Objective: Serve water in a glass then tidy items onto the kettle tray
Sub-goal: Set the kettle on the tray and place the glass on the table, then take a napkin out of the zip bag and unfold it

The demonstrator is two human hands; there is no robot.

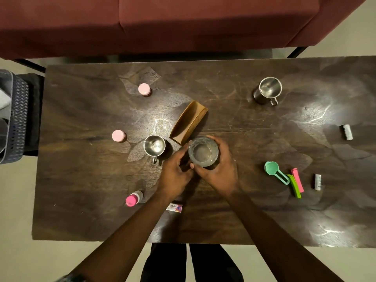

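Observation:
A clear glass (203,152) with water in it stands near the middle of the dark wooden table (223,220). My right hand (218,174) wraps around its right and near side. My left hand (176,171) touches its left side with the fingertips. A brown wooden tray (188,122) lies tilted just beyond the glass. One steel mug (154,146) stands left of the glass, a second steel mug (267,90) stands at the far right. No kettle is in view.
Two pink-capped jars (144,89) (118,135) and a pink-capped bottle (133,198) sit on the left. A green scoop (274,170), green and pink clips (296,183), two small grey items (347,131) (317,181) lie right. A small printed box (174,207) lies between my arms. A red sofa (162,23) is beyond.

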